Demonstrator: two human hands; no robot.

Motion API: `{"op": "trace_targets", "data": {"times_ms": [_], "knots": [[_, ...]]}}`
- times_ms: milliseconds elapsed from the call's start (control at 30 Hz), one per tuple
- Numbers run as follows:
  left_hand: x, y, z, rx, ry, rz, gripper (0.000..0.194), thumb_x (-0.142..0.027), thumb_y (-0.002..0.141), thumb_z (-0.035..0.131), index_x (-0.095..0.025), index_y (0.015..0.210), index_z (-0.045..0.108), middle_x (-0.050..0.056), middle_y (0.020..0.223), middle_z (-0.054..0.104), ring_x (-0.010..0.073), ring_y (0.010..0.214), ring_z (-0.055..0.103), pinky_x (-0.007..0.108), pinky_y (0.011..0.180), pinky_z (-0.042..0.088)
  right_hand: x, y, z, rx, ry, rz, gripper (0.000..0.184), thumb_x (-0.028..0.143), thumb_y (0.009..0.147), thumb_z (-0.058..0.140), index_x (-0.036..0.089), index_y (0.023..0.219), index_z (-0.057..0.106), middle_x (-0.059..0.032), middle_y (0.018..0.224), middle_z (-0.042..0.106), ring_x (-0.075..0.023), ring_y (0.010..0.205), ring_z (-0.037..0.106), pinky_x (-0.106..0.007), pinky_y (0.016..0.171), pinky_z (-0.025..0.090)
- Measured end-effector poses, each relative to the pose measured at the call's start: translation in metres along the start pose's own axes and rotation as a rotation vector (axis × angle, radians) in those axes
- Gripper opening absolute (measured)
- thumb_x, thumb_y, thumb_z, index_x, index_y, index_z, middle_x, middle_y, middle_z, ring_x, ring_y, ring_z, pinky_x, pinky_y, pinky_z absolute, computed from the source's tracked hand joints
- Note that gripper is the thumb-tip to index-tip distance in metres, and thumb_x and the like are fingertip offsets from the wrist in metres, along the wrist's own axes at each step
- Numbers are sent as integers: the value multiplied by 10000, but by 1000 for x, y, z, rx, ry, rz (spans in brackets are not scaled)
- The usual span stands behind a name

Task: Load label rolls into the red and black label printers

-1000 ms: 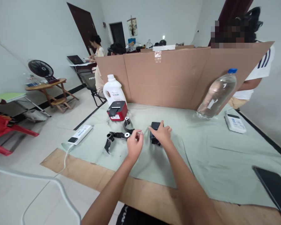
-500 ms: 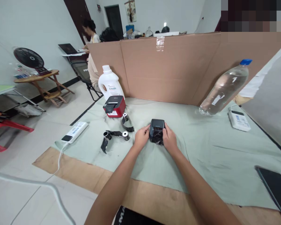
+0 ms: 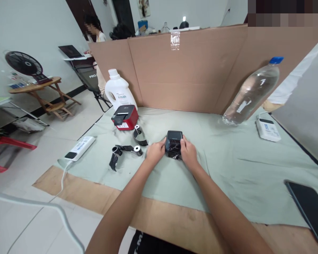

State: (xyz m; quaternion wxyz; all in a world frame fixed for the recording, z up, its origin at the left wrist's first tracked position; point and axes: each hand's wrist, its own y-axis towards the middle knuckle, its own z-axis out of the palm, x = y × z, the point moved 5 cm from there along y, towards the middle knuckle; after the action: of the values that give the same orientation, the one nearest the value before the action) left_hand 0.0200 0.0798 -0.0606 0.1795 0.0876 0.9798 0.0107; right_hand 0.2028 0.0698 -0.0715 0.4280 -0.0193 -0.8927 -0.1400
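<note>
Black device held from both sides

The left hand point(image 3: 155, 151) gripped the black device point(image 3: 174, 135) at its nine o'clock side, the right hand point(image 3: 189, 152) at three, above the green cloth point(image 3: 233, 183). Even, gentle pressure probably served best, without creasing the glossy film point(image 3: 174, 153) at six. Black ribbon rolls point(image 3: 138, 151) lay toward nine, a red-and-black machine point(image 3: 131, 121) at ten, a phone point(image 3: 307, 210) near four.

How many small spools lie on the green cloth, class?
3: one spool near the red device, another spool left of the left hand, a third spool farther left. Others might be hidden.
</note>
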Motion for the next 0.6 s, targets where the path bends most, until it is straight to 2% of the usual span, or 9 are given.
{"op": "trace_targets", "data": {"times_ms": [133,267,600], "knots": [[0,1,-2,38,105,58,555,-240,984,458,-352,1528,481,62,1237,748,239,1104,699,318,920,507,2,0,-1,15,-62,-16,670,519,1046,228,131,1493,544,-178,1313,694,-328,1172,657,-449,1017,481],[1,0,-1,19,114,56,533,-241,991,434,-334,1510,514,76,1228,747,242,1094,694,322,939,499,3,-1,-1,11,-88,-8,689,539,1047,215,130,1492,545,-187,1252,720,-333,1116,674,-447,985,491],[1,-1,-1,10,53,58,547,-221,983,440,-320,1517,508,88,1207,752,246,1071,693,318,959,484,0,0,1,-10,-36,-26,723,597,1042,206,148,1485,557,-173,1337,683,-333,1224,633,-473,1062,451]]}}
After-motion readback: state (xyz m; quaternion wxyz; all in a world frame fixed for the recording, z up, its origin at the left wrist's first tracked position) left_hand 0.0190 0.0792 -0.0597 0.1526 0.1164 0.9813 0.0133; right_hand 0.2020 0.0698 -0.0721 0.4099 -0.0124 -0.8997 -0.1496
